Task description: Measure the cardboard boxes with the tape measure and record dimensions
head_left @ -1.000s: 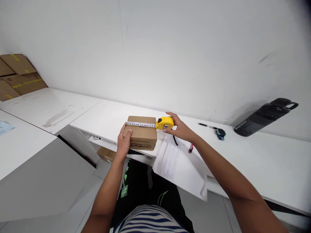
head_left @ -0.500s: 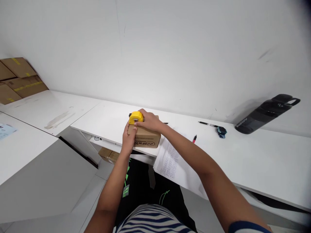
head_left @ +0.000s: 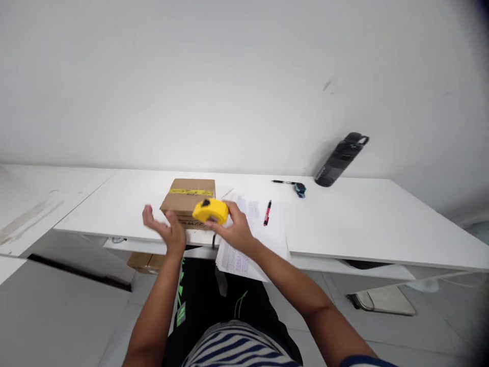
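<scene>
A yellow tape measure [head_left: 211,211] is gripped in my right hand [head_left: 237,229], held just in front of a cardboard box. That box [head_left: 193,196] stands on the white desk, with yellow tape across its top and dark print on its front side. My left hand [head_left: 168,230] is at the box's near left corner, fingers spread and holding nothing; I cannot tell whether it touches the cardboard. Sheets of handwritten paper [head_left: 239,259] lie under and beside my right hand, partly over the desk's front edge.
On the desk [head_left: 344,219] lie a red and black pen [head_left: 268,213], a black pen [head_left: 283,182] and a dark blue watch-like item [head_left: 300,190]. A black bottle [head_left: 340,160] stands near the wall. Another carton [head_left: 145,262] sits below the desk.
My right hand has lifted the tape measure off the box and brought it nearer to me. My left hand has let go and opened. The view has swung to the right.
</scene>
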Motion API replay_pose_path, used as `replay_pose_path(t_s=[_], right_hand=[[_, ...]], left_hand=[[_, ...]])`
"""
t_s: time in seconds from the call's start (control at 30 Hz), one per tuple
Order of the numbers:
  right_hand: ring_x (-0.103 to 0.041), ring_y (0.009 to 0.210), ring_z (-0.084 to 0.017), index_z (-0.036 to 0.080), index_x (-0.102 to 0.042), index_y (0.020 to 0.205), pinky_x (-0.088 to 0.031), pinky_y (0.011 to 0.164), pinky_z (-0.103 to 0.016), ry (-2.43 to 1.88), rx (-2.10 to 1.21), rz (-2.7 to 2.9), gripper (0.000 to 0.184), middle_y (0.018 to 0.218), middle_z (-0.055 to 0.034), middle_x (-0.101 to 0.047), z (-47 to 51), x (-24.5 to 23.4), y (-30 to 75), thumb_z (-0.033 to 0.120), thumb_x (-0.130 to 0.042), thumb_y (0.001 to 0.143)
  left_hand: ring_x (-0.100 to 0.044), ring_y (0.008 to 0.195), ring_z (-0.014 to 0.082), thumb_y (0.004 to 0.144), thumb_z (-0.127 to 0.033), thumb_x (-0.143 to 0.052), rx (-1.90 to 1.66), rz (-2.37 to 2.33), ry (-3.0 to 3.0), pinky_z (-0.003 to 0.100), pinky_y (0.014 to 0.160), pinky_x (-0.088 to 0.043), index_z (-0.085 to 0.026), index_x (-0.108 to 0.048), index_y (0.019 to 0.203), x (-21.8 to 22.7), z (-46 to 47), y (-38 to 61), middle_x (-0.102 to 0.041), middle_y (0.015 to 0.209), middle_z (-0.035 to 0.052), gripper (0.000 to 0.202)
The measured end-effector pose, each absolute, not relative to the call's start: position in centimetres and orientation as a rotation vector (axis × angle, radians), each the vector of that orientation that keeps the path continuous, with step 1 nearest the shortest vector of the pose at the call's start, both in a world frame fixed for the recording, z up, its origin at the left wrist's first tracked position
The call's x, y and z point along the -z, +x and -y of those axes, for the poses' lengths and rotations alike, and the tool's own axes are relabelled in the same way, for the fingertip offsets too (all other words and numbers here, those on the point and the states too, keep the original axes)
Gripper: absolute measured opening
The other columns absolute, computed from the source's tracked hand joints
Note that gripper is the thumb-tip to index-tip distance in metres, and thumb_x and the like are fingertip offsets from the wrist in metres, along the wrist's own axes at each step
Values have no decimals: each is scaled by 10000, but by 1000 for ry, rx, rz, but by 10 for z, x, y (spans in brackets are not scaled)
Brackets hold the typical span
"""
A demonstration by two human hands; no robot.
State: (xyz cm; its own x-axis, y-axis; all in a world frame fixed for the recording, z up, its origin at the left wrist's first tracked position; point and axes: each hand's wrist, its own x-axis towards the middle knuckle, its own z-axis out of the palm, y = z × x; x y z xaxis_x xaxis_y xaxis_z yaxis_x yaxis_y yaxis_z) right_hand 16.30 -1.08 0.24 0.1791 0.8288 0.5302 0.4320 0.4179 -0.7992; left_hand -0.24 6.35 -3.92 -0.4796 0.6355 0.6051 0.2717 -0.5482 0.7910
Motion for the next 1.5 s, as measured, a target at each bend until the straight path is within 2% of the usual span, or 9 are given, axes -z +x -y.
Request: replay_pose_path(t_s=[0.1, 0.23, 0.37, 0.53, 0.63, 0.83, 1.0, 1.23, 1.5], right_hand=[[-638, 872, -224, 220, -527, 1162, -530, 767, -366, -1127, -625, 1378, 583, 1010, -74, -660, 51, 35, 168, 609, -693, 761], [-635, 955, -240, 180, -425, 1332, -524, 818, -392, -1062, -585, 1572, 694, 1137, -140, -642, 80, 57, 181, 717, -380, 894], [-663, 925, -216, 230, -522, 1339, -504, 802, -353, -1275, -518, 1901, 709, 1043, -89, -699, 64, 41, 241, 626, -60, 974], [-663, 867, -243, 191, -395, 1476, -435, 749, -346, -2296, 56, 1927, 501, 1094, -176, -673, 4, 34, 342, 200, -352, 978], [-657, 837, -226, 210, -525, 1363, -408, 721, -318, -2262, 26, 2161, 507, 1131, -172, -663, -19, 43, 371, 82, -470, 876], [-622, 752, -196, 134, -529, 1221, -404, 680, -293, -2027, 15, 1986, 321, 925, -117, -690, -17, 58, 357, 247, -347, 982], [-509, 581, -149, 211, -542, 923, -393, 601, -262, -1561, -590, 1401, 431, 583, 41, -525, -12, 78, 329, 558, -290, 969], [-521, 655, -158, 207, -517, 631, -392, 652, -291, -1584, -654, 1311, 418, 639, 0, -567, -15, 84, 323, 535, -478, 885], [-427, 587, -148, 226, -415, 557, -342, 589, -304, -1594, -651, 1334, 397, 576, 23, -467, -13, 83, 321, 466, -511, 858]], left_hand=[[-559, 1172, 246, 762, -674, -621, -1892, -893, 1295, 404, 1082, -390, -221, -513, 1263, 55, -3, 15, -575, 1217, 114, 684], [-658, 962, 240, 669, -613, -753, -1149, -623, 1016, 379, 881, -523, -215, -607, 1103, 57, 39, 38, -672, 1074, 103, 607], [-652, 732, 165, 590, -563, -831, -1047, -626, 954, 287, 695, -530, -186, -626, 924, 43, 6, 56, -687, 841, 37, 544], [-593, 601, 119, 536, -435, -877, -682, -635, 1294, 238, 576, -482, -158, -595, 814, 40, -40, 90, -624, 702, -19, 483], [-574, 580, 109, 573, -450, -846, -518, -654, 1419, 234, 561, -465, -161, -565, 792, 51, -45, 108, -592, 678, -33, 459], [-542, 597, 100, 584, -389, -845, -508, -702, 1569, 226, 571, -450, -176, -572, 829, 69, -40, 110, -565, 690, -55, 425], [-534, 588, 90, 578, -381, -855, -510, -706, 1551, 225, 578, -458, -174, -572, 819, 65, -39, 107, -559, 681, -63, 425], [-575, 615, 105, 589, -379, -852, -481, -701, 1538, 227, 578, -475, -179, -567, 834, 64, -39, 109, -603, 705, -47, 425], [-591, 629, 114, 584, -376, -856, -470, -684, 1506, 234, 584, -487, -185, -574, 845, 66, -40, 109, -620, 723, -39, 429]])
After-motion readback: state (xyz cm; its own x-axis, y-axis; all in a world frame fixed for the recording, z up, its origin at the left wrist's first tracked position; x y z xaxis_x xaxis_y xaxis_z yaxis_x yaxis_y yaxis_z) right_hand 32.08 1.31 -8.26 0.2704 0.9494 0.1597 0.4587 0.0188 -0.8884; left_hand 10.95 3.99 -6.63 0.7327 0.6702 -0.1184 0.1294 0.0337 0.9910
